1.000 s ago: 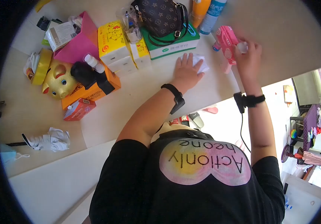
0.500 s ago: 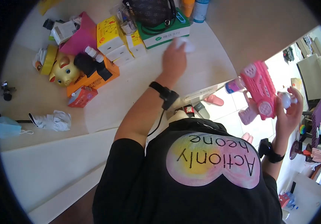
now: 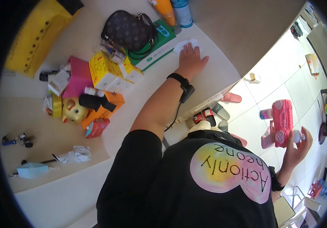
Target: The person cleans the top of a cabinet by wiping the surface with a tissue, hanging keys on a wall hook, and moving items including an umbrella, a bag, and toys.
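My left hand (image 3: 192, 60) lies palm down on a white tissue or cloth (image 3: 181, 45), fingers stretched out. It presses the sheet on the pale shelf top beside a green box (image 3: 152, 56). A dark patterned handbag (image 3: 127, 31) rests on that box. My right hand (image 3: 298, 146) holds a pink toy bubble gun (image 3: 283, 123) out over the floor, gripping its end near a white round part (image 3: 297, 136). A small bottle (image 3: 265, 114) with a purple and blue label sticks out from the toy's side.
Yellow boxes (image 3: 104, 70), a pink container (image 3: 76, 78), a piggy bank (image 3: 74, 110) and an orange box (image 3: 114, 104) crowd the shelf. A blue bottle (image 3: 181, 13) stands behind my left hand. Slippers (image 3: 220, 111) lie on the floor below the shelf edge.
My left hand, blurred with the white sheet earlier, is now spread flat on it by the green box. The bubble gun appears lower, still in my right hand. The view has shifted.
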`<action>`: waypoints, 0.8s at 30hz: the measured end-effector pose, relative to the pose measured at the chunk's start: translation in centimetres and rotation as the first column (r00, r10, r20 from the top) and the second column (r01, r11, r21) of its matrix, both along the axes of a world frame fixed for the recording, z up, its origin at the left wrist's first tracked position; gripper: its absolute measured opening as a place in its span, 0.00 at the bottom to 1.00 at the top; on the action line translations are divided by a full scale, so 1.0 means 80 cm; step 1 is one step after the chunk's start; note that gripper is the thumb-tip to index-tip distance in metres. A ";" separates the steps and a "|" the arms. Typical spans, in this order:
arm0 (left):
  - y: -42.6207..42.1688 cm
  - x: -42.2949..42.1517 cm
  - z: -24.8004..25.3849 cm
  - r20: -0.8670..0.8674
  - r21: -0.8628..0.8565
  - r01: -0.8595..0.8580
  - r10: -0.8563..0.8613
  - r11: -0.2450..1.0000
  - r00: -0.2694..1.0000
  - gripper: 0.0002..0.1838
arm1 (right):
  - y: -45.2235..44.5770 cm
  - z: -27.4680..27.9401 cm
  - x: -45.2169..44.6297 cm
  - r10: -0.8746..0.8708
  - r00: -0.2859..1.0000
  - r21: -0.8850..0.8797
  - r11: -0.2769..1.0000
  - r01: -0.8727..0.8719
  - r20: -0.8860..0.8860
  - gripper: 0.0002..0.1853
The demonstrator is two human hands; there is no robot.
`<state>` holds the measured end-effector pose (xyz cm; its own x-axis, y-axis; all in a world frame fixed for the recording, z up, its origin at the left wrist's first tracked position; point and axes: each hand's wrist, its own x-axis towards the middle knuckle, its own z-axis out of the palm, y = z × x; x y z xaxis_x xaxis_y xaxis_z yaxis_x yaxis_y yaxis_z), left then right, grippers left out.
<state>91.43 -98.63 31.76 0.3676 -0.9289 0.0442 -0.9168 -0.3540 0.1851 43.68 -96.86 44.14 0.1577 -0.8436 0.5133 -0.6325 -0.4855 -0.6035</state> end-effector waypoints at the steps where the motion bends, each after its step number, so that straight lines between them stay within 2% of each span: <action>1: -0.015 0.002 -0.006 0.014 -0.024 -0.073 0.073 0.997 0.997 0.37 | 0.004 -0.001 -0.005 -0.014 1.000 0.003 1.000 0.014 0.006 0.24; 2: -0.028 0.005 -0.011 0.023 -0.050 -0.147 0.148 0.988 0.989 0.36 | 0.007 -0.001 -0.010 -0.045 0.999 0.022 0.999 0.044 0.027 0.24; 3: -0.040 0.007 -0.008 0.024 -0.049 -0.137 0.138 0.989 0.990 0.36 | 0.010 -0.001 -0.013 -0.073 0.996 0.040 0.997 0.071 0.047 0.24; 5: -0.065 0.015 -0.001 0.043 0.014 -0.321 0.320 0.947 0.946 0.35 | 0.016 0.001 -0.015 -0.120 0.993 0.039 0.992 0.119 0.012 0.23; 6: -0.078 0.023 0.007 0.045 0.015 -0.310 0.309 0.951 0.950 0.35 | 0.020 0.002 -0.015 -0.156 0.988 0.035 0.987 0.156 -0.008 0.23; 8: -0.097 0.043 0.024 -0.039 0.162 -0.371 0.382 0.914 0.923 0.30 | 0.026 0.001 -0.015 -0.200 0.979 0.015 0.980 0.200 -0.028 0.23; 12: -0.111 0.050 0.043 -0.074 0.168 -0.397 0.413 0.902 0.908 0.25 | 0.034 0.004 -0.014 -0.251 0.968 0.047 0.967 0.252 -0.024 0.23; 16: -0.121 0.074 0.026 -0.132 0.137 -0.302 0.320 0.943 0.938 0.24 | 0.043 0.005 -0.012 -0.289 0.957 0.065 0.955 0.291 -0.039 0.22; 18: -0.127 0.097 0.002 -0.175 -0.067 -0.120 0.106 0.991 0.979 0.22 | 0.046 0.008 -0.010 -0.291 0.954 0.052 0.954 0.295 -0.065 0.22; 19: -0.132 0.103 -0.003 -0.184 -0.065 -0.109 0.096 0.992 0.978 0.22 | 0.047 0.009 -0.009 -0.296 0.952 0.043 0.953 0.299 -0.074 0.22; 21: -0.131 0.105 -0.010 -0.185 -0.101 -0.111 0.091 0.989 0.979 0.16 | 0.054 0.010 -0.007 -0.310 0.946 0.042 0.948 0.315 -0.096 0.22; 22: -0.124 0.098 -0.015 -0.093 -0.181 -0.045 0.029 0.983 0.995 0.12 | 0.055 0.011 -0.005 -0.326 0.943 0.059 0.942 0.330 -0.068 0.22; 23: -0.118 0.091 -0.019 -0.104 -0.167 -0.043 0.026 0.985 0.994 0.12 | 0.056 0.012 -0.003 -0.340 0.939 0.077 0.936 0.342 -0.043 0.22; 24: -0.107 0.082 -0.023 -0.111 -0.222 0.028 -0.053 0.975 0.992 0.11 | 0.059 0.012 -0.005 -0.336 0.939 0.057 0.938 0.341 -0.075 0.22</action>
